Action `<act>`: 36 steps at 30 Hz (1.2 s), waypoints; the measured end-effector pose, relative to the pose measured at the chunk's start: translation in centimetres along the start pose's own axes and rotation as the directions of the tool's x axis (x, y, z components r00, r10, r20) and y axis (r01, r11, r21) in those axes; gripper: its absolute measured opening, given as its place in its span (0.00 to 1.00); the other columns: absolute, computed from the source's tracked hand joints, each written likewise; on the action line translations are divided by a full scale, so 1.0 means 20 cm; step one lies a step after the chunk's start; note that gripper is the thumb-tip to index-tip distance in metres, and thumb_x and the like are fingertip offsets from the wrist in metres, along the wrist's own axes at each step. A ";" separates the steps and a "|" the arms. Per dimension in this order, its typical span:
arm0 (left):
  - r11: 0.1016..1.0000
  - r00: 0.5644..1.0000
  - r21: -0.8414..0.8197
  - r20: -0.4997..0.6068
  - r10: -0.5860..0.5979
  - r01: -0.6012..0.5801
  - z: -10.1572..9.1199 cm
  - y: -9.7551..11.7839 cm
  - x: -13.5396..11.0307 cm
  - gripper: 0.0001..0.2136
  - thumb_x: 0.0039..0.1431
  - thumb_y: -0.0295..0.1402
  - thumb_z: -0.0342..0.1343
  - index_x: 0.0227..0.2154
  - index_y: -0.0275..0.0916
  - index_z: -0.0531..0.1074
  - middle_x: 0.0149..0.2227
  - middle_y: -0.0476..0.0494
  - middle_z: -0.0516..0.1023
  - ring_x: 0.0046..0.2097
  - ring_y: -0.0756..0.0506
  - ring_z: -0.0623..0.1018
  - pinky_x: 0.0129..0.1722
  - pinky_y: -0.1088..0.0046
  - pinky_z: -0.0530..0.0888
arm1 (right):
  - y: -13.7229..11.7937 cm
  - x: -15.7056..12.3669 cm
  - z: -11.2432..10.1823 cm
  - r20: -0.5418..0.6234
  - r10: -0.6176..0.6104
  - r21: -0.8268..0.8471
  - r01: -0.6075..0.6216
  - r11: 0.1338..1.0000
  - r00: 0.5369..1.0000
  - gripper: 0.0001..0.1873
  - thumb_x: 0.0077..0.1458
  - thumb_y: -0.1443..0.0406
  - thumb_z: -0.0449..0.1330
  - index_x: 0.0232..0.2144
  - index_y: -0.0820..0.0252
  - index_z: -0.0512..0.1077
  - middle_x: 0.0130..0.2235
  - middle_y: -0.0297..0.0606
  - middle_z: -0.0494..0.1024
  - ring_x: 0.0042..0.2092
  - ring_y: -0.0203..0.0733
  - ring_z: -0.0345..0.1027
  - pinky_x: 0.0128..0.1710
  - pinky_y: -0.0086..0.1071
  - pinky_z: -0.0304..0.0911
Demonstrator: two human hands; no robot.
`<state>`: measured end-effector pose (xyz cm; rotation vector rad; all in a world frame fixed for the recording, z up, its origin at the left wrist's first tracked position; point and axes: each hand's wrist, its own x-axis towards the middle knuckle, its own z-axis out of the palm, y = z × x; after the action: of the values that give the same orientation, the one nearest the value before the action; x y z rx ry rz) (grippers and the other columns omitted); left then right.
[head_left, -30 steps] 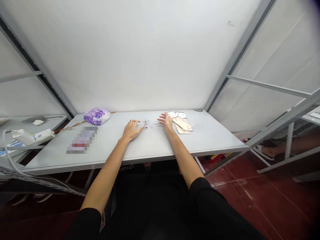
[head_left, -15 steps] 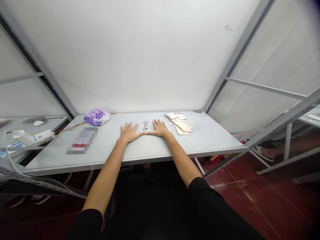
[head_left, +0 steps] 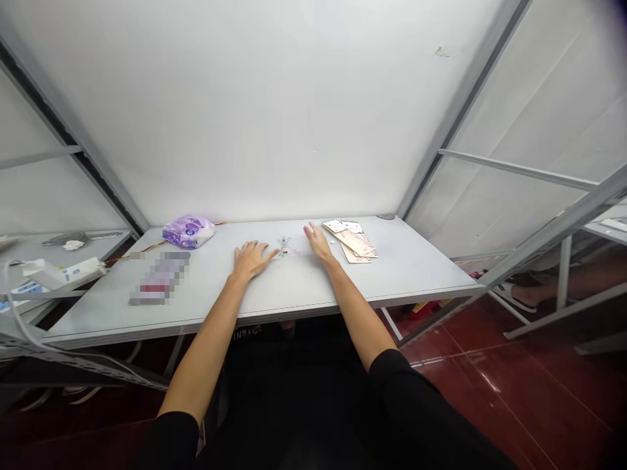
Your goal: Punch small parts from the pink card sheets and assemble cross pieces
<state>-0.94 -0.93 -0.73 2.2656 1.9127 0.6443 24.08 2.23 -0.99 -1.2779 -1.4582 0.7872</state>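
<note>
My left hand (head_left: 251,259) rests on the grey table (head_left: 289,287), palm down with its fingers apart and holding nothing. The thumb reaches toward a small clear thing with dark markings (head_left: 285,247), crossed like an X, whose kind I cannot make out. To the right of it, my right hand (head_left: 319,244) is tipped onto its edge with straightened fingers and nothing in it. A small white round piece (head_left: 332,242) lies just beyond that hand. Farther right is a loose stack of beige and white boards (head_left: 353,241).
A purple tissue pack (head_left: 189,232) sits at the back left, with a blurred-out flat object (head_left: 161,279) in front of it. A power strip (head_left: 84,269) is on the adjoining left surface. A dark flat piece (head_left: 386,216) lies at the back right. Metal frame posts flank the table.
My right hand has lifted and rolled from palm-down onto its edge. The two thumbs, which met in front of the clear thing, are apart, and the left fingers are more bent.
</note>
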 end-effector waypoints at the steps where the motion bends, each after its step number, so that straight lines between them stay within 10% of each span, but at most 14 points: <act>1: 1.000 0.999 -0.027 -0.052 0.001 -0.002 -0.01 0.01 0.00 0.31 0.64 0.62 0.43 0.49 0.44 0.79 0.58 0.33 0.76 0.60 0.30 0.72 0.61 0.49 0.63 | -0.01 0.02 -0.01 -0.083 0.057 0.154 -0.044 0.987 0.995 0.37 0.64 0.43 0.52 0.67 0.55 0.61 0.68 0.51 0.63 0.61 0.48 0.70 0.64 0.45 0.60; 7: 0.989 0.981 -0.131 -0.175 -0.084 0.061 -0.03 0.05 0.00 0.26 0.66 0.56 0.45 0.19 0.42 0.67 0.23 0.43 0.71 0.33 0.41 0.73 0.33 0.68 0.62 | -0.04 0.04 -0.08 -0.201 0.457 0.824 -0.103 0.557 0.866 0.33 0.69 0.45 0.44 0.70 0.47 0.49 0.66 0.54 0.61 0.46 0.40 0.79 0.43 0.37 0.75; 14: 0.979 0.985 -0.199 -0.174 0.005 -0.040 0.00 0.06 0.00 0.26 0.63 0.52 0.49 0.15 0.42 0.53 0.18 0.48 0.58 0.25 0.47 0.62 0.30 0.69 0.57 | -0.05 0.02 -0.12 -0.209 0.475 0.886 -0.040 0.462 0.855 0.32 0.68 0.45 0.42 0.67 0.50 0.56 0.61 0.54 0.67 0.46 0.43 0.80 0.44 0.41 0.75; 22: 0.984 0.977 -0.174 -0.215 0.001 -0.040 0.00 0.06 0.00 0.23 0.60 0.46 0.51 0.17 0.42 0.49 0.19 0.50 0.54 0.25 0.48 0.56 0.29 0.69 0.56 | -0.05 0.03 -0.12 -0.214 0.492 0.874 -0.060 0.483 0.844 0.37 0.66 0.41 0.43 0.71 0.47 0.48 0.69 0.56 0.57 0.49 0.43 0.79 0.44 0.41 0.76; 36: 0.964 0.969 -0.208 -0.213 0.124 -0.169 0.05 0.01 0.03 0.16 0.55 0.36 0.47 0.18 0.43 0.45 0.21 0.51 0.47 0.27 0.48 0.51 0.29 0.69 0.56 | 0.02 0.11 -0.11 -0.357 0.467 0.756 -0.044 0.653 0.809 0.22 0.68 0.54 0.49 0.61 0.51 0.62 0.60 0.45 0.68 0.42 0.36 0.80 0.38 0.31 0.75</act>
<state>-0.36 -0.18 -1.39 2.2858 1.6562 1.0859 26.50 4.09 -0.15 -0.9606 -0.3975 0.9761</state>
